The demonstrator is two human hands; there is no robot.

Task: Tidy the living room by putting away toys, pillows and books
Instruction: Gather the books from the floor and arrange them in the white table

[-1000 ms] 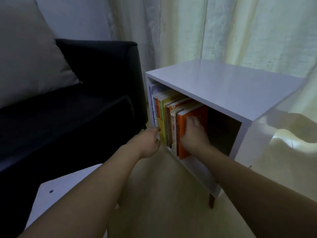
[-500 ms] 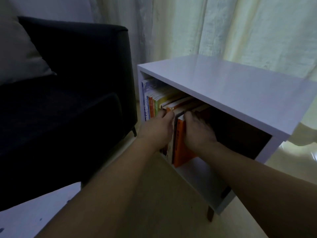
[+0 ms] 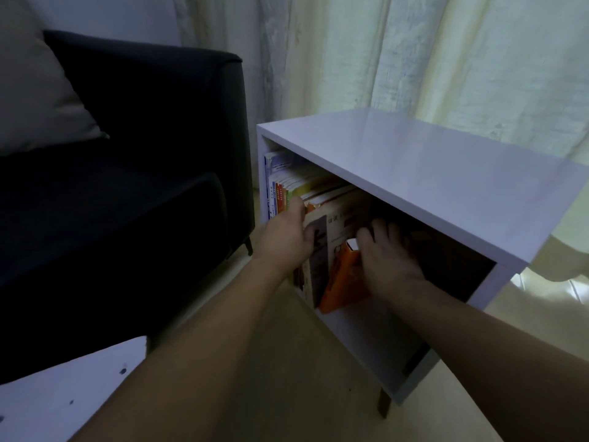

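Observation:
A white side cabinet (image 3: 414,173) has an open cubby with a row of upright books (image 3: 280,193) packed at its left end. The rightmost ones lean to the right: a pale book with a dark picture (image 3: 320,250) and an orange book (image 3: 338,282) at the cubby's front. My left hand (image 3: 283,240) curls its fingers round the front edge of the pale book and its neighbours. My right hand (image 3: 389,260) lies with spread fingers on the orange book's cover, reaching into the cubby. The cubby's right half is dark.
A dark sofa (image 3: 127,154) with a grey pillow (image 3: 32,90) stands close to the left of the cabinet. Pale curtains (image 3: 414,59) hang behind. A white low surface (image 3: 63,393) fills the bottom left corner. Light floor (image 3: 287,362) lies beneath my arms.
Both hands have gone deeper among the books. The orange book and its neighbour, upright before, now lean to the right. The view has shifted slightly right and closer.

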